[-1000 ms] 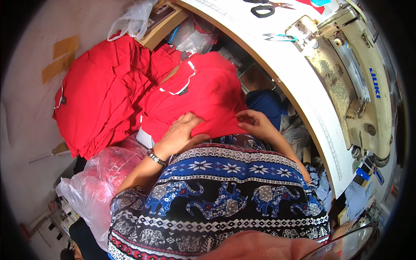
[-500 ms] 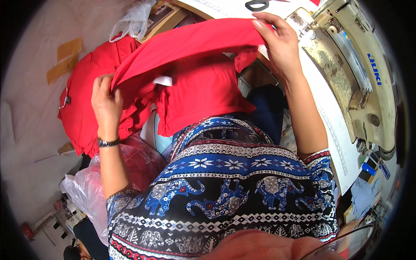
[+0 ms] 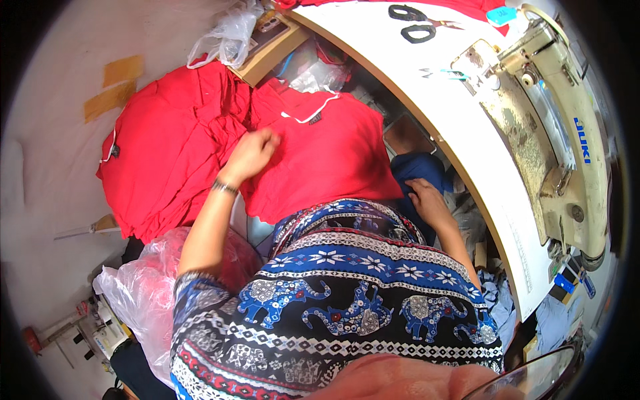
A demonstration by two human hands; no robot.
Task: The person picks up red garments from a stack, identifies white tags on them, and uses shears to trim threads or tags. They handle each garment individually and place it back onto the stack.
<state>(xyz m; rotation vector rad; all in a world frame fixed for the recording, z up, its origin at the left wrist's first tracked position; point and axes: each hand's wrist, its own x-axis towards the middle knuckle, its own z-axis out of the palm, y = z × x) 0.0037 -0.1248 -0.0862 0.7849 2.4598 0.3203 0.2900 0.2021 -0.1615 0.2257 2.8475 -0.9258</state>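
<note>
- the red cloth garment with white neck trim (image 3: 327, 143) lies spread at the centre of the frame, over the lap, its trimmed neckline toward the top and its lower edge by the patterned dress (image 3: 367, 260).
- the left hand (image 3: 253, 157), left of centre, is loosely curled over the garment's left side; whether it pinches any cloth cannot be told.
- the right hand (image 3: 430, 203), right of centre, has its fingers loosely bent and a little apart beside the dark blue cloth (image 3: 419, 168), with nothing seen in its grip.
- to handle the garment well, pick up one layer by its edge, keep both hands level, and keep its left side free of the crumpled red cloth heap (image 3: 160, 153).
- half a second ago both hands hold a red piece stretched high across the frame; now they are lower and that span is gone.
- the white neckline now shows plainly, and red cloth (image 3: 460, 5) lies along the upper edge of the white surface (image 3: 470, 133), above the black-handled scissors (image 3: 435, 25).
</note>
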